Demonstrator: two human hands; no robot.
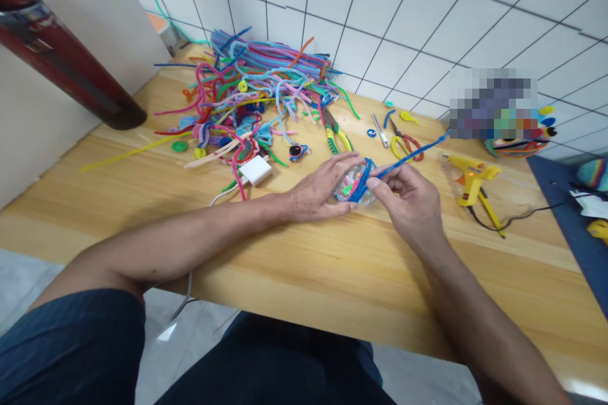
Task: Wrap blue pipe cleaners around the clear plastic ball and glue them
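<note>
At the centre of the frame the left hand [323, 186] cups a small clear ball [352, 188] against the wooden table [304, 266], fingers curled over its top and near side, while the right hand [408, 199] pinches a blue pipe cleaner [408, 158] between thumb and forefinger just beside the ball. One end of the cleaner is looped round the ball; the free end runs up to the right, over the scissors [406, 142]. To wrap well, the pinch should probably stay close to the ball so each turn lies snug, and the left fingers should pin the finished loops so they do not spring loose. How many turns lie on the ball is hard to tell, since the left fingers cover much of it, and the coloured bits seen through it cannot be made out. A heap of pipe cleaners [256, 95] fills the upper left, pliers [336, 136] lie beside it, a yellow glue gun [472, 180] sits at right. A blurred patch hides something at upper right.
</note>
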